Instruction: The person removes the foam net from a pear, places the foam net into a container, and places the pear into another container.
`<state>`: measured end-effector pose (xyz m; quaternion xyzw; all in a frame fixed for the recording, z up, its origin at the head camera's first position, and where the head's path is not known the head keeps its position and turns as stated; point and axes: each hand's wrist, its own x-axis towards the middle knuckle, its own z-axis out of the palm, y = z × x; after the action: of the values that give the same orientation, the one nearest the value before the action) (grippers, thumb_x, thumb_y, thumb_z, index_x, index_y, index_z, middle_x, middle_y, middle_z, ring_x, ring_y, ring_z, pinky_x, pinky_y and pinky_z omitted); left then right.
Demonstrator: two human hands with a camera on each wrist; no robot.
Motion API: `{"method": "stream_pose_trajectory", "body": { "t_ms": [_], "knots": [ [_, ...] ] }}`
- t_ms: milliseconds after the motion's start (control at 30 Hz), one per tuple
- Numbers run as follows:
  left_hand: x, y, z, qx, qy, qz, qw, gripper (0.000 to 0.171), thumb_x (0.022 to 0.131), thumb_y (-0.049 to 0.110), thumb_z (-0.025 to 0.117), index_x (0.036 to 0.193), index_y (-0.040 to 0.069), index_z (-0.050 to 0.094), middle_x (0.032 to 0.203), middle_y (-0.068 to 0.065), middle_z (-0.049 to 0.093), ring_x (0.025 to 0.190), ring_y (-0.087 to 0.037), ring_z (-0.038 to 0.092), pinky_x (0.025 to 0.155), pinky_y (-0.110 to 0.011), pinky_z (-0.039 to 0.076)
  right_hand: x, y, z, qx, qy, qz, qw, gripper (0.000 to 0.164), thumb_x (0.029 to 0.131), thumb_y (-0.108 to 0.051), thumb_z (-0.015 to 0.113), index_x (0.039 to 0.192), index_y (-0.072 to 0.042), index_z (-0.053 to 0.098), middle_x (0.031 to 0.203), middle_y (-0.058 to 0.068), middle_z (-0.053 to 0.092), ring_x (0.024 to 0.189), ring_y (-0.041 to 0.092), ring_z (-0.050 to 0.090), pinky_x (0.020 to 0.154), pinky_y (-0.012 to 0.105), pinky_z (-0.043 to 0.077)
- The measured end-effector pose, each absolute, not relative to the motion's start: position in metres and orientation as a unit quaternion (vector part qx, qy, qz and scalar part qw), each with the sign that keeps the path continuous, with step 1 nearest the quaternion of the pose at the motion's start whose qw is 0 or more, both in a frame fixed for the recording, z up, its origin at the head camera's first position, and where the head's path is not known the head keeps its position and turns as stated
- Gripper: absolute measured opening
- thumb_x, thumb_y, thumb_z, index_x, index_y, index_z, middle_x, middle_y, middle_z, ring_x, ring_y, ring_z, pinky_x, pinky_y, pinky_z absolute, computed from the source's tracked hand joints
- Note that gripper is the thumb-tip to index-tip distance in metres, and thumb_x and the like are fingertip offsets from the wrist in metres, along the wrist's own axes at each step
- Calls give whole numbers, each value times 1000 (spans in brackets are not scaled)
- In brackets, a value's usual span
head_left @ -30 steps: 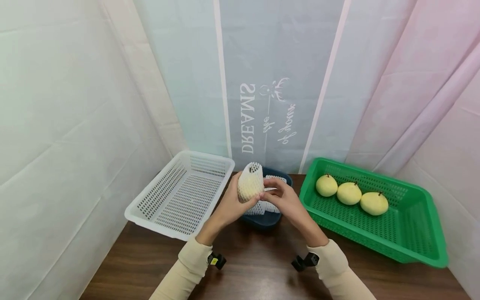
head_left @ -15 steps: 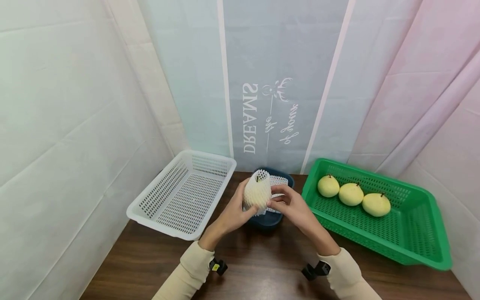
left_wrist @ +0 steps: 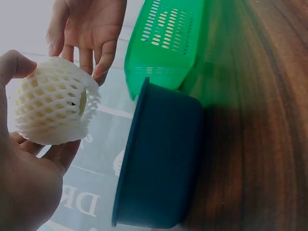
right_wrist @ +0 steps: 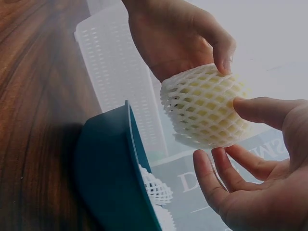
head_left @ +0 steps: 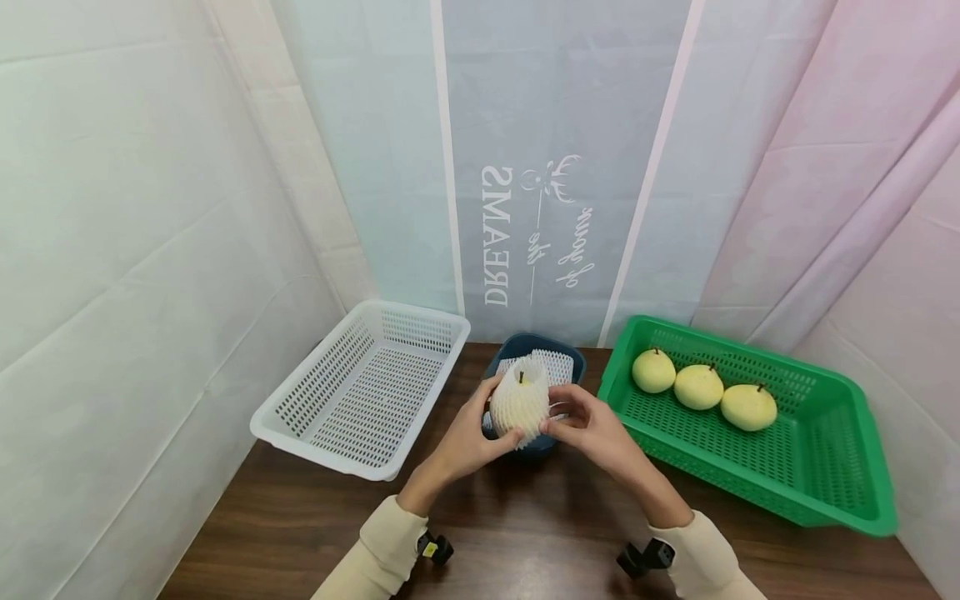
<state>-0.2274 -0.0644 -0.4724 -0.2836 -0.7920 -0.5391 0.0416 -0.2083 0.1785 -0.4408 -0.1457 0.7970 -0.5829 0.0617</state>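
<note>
A pale yellow pear (head_left: 521,382) sits upright in a white foam net sleeve (head_left: 517,410), its stem showing through the open top. My left hand (head_left: 472,429) grips the sleeved pear from the left, thumb in front. At its right side my right hand (head_left: 592,421) holds the net between thumb and fingers. In the right wrist view, the right thumb (right_wrist: 262,109) presses the mesh and the fingertips (right_wrist: 204,163) reach its lower edge. Behind and below is a dark blue tub (left_wrist: 163,159) with more foam nets (head_left: 557,367) in it.
To the left stands a white perforated basket (head_left: 281,437) with nothing in it. A green basket (head_left: 840,500) on the right holds three bare pears (head_left: 699,387). All stand on a dark wooden table (head_left: 517,542), with a printed curtain (head_left: 525,125) behind.
Both hands have lowered the pear and shifted it slightly right, toward the person. The net's top now stands lower around the stem, and more nets show in the tub.
</note>
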Motion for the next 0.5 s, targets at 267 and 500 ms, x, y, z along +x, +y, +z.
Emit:
{"method": "stream_pose_trajectory", "body": {
  "t_ms": [267,500],
  "knots": [
    [-220,-65,-481,-294,-779,-554,23,81,93,26,80,162,14,39,155,-10,53,135,-25,57,112,-50,51,-203,183,-451,-160,783,-596,77,56,99,-15,76,147,1,51,146,28,55,123,40,67,92,30,60],
    [-215,-63,-492,-304,-762,-571,14,73,91,20,83,155,17,47,151,-5,55,133,-18,56,114,-36,50,-198,187,-461,-184,772,-604,77,55,98,-11,76,143,6,49,143,31,54,123,40,66,92,28,60]
  ]
}}
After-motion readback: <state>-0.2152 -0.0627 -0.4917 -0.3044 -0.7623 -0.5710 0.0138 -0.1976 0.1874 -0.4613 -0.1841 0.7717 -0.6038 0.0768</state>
